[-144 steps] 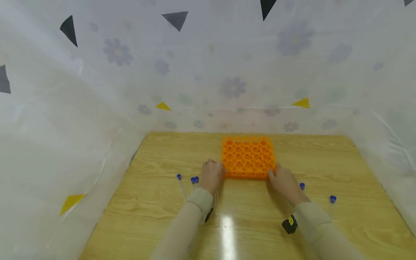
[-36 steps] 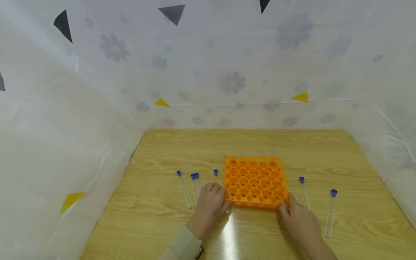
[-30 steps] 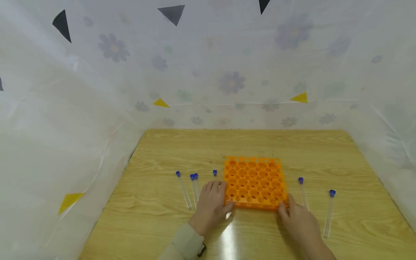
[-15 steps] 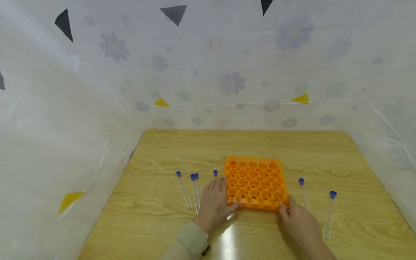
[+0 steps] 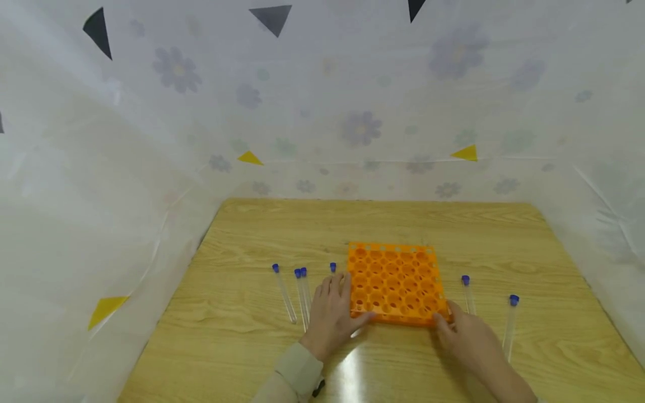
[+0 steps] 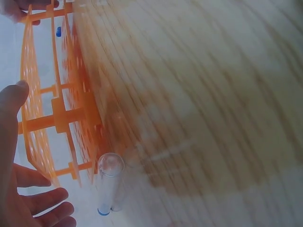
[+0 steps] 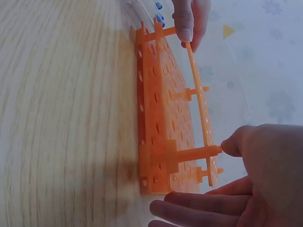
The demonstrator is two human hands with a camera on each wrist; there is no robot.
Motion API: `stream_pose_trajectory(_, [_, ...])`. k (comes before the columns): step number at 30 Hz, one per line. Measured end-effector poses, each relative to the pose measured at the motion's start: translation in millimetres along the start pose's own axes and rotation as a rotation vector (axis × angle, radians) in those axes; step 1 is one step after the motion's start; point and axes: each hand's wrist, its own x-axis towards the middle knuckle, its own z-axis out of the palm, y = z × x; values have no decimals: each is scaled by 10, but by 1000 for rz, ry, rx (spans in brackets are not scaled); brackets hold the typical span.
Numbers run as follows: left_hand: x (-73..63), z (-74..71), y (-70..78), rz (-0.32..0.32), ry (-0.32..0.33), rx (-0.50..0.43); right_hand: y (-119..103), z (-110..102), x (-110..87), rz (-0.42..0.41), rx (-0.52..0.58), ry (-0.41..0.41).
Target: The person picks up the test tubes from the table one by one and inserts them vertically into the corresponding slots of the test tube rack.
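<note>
An orange test tube rack (image 5: 393,282), with stacked perforated plates joined by posts, stands on the wooden table. My left hand (image 5: 330,313) touches its near left corner, fingers fairly straight along the side and thumb along the front edge. In the left wrist view, the thumb lies at the top plate and the other fingers are spread. My right hand (image 5: 471,338) holds the near right corner between thumb and fingers; the right wrist view shows the thumb tip (image 7: 231,145) against a post end. No tubes show in the rack's holes.
Blue-capped test tubes lie on the table (image 5: 211,347): several left of the rack, including a leftmost tube (image 5: 285,296) and one partly hidden tube (image 5: 333,267); two on the right, an inner tube (image 5: 469,296) and an outer tube (image 5: 511,330). A patterned white sheet (image 5: 322,112) surrounds the table.
Since the earliest frame, the rack has come nearer to me with both hands at it. Lately it stays put; my left hand has shifted slightly forward, its thumb stretching along the front edge.
</note>
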Motion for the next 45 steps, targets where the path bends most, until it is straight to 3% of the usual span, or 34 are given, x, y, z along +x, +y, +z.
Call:
stream_pose_trajectory(6, [-1,-7,8,3,6,15,45,-113,-2,-10,33,57])
stream_pose_trajectory(15, [-1,-7,11,4,4,14,245,-227,-5,-94,-44,269])
stream_pose_trajectory(25, [-9,-1,9,10,37,5,505,-375,-69,-66,-48,338])
stream_pose_trajectory(40, [-16,30,0,19,63,-2,893,-363,-56,51,-79,284])
stream_pose_trajectory(42, [-12,27,3,13,44,-3,940,-362,-41,86,-78,231])
stream_pose_trajectory(45, [-10,16,10,2,11,-7,1000,-376,-13,174,-62,87])
